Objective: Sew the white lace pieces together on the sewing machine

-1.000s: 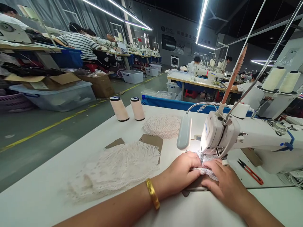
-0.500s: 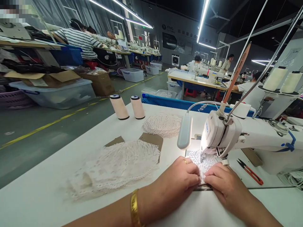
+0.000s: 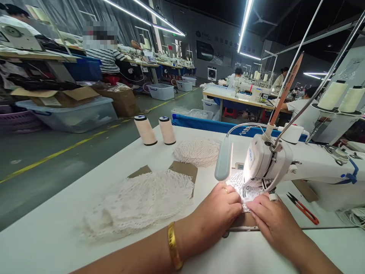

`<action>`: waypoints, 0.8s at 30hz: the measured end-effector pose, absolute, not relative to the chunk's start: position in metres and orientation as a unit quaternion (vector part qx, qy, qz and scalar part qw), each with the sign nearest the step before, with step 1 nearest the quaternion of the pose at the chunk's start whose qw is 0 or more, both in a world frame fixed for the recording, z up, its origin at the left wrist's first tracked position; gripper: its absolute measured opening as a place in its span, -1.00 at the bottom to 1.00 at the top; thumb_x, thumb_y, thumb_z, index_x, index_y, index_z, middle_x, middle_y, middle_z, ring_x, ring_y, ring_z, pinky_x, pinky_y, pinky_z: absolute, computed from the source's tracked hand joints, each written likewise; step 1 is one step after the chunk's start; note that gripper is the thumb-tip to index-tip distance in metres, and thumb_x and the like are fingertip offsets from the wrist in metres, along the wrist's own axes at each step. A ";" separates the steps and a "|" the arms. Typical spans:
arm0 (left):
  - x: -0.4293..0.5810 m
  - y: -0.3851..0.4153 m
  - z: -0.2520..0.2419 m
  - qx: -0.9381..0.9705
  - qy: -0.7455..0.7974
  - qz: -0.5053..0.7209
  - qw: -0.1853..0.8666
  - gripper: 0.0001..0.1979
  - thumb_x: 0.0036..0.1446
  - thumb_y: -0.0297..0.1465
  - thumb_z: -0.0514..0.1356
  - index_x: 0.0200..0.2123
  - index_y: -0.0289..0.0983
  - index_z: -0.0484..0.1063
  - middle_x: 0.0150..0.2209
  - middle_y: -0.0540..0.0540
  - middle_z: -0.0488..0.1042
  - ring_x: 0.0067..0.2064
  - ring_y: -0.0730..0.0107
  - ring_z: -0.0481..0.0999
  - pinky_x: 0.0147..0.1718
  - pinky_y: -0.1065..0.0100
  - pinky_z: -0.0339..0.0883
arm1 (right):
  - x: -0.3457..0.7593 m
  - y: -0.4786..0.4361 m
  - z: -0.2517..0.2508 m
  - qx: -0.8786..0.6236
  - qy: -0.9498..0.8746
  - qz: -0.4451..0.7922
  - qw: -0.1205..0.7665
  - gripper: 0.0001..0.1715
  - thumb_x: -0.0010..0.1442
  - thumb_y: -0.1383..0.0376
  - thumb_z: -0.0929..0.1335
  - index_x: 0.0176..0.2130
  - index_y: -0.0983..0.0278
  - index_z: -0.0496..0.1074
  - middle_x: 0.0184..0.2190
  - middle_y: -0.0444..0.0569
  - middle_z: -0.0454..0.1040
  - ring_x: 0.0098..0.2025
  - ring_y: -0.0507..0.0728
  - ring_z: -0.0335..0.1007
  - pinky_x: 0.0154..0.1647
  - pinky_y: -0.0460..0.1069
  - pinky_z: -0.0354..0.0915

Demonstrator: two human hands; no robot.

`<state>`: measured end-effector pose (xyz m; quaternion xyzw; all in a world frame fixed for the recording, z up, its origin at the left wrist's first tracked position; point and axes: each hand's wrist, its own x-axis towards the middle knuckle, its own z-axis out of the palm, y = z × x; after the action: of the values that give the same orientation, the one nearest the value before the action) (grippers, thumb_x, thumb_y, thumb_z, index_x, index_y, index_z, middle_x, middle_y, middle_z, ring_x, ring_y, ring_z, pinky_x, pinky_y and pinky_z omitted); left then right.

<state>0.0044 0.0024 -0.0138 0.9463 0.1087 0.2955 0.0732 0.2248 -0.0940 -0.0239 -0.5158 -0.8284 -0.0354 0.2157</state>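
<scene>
Lace piece (image 3: 244,192) lies under the sewing machine (image 3: 299,167) head, lamp-lit. Left hand (image 3: 221,213) and right hand (image 3: 270,220) flank it, fingertips clamped on its near edge so it sits flat and taut.

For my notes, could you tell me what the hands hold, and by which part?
The left hand and right hand hold the white lace piece by its near edge, at the sewing machine.

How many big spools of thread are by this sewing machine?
4. Two spools stand together on the table's far edge; two sit on the rack at the right, above the sewing machine. More may hide farther back.
</scene>
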 end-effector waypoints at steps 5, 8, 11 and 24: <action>0.011 0.010 -0.012 0.940 0.149 0.281 0.119 -0.73 0.41 -0.53 0.07 -0.36 -0.26 0.44 -0.35 -0.01 0.50 -0.32 0.33 0.41 -0.20 0.24 0.23 | 0.224 -0.090 -0.026 -0.531 -0.812 -0.041 0.239 -0.67 0.42 0.47 0.22 0.04 0.17 0.41 -0.22 -0.02 0.51 -0.28 0.19 0.36 -0.29 0.04 0.22; 0.009 0.010 -0.009 0.935 0.163 0.270 0.163 -0.79 0.41 -0.51 0.09 -0.29 -0.25 0.47 -0.30 -0.03 0.52 -0.26 0.32 0.45 -0.20 0.26 0.25 | 0.223 -0.090 -0.024 -0.510 -0.821 -0.016 0.256 -0.61 0.35 0.54 0.20 0.00 0.18 0.42 -0.17 0.00 0.51 -0.28 0.17 0.36 -0.30 0.02 0.23; 0.004 0.004 -0.007 0.943 0.149 0.265 0.134 -0.81 0.37 -0.51 0.15 -0.31 -0.23 0.51 -0.28 -0.05 0.52 -0.24 0.28 0.45 -0.17 0.23 0.26 | 0.222 -0.093 -0.021 -0.487 -0.834 0.006 0.259 -0.57 0.25 0.61 0.20 -0.07 0.18 0.42 -0.16 -0.02 0.52 -0.19 0.19 0.37 -0.26 0.02 0.25; 0.002 -0.002 -0.015 0.947 0.105 0.289 0.090 -0.76 0.29 -0.60 0.14 -0.27 -0.23 0.57 -0.33 -0.08 0.58 -0.26 0.25 0.49 -0.08 0.16 0.30 | 0.224 -0.094 -0.022 -0.492 -0.838 -0.004 0.234 -0.59 0.21 0.61 0.22 -0.13 0.18 0.41 -0.27 -0.04 0.50 -0.23 0.20 0.36 -0.29 0.03 0.27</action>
<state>0.0017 -0.0020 -0.0155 0.9473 0.1046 0.2891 0.0903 0.2238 -0.0944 -0.0220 -0.4921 -0.8384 -0.0039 0.2343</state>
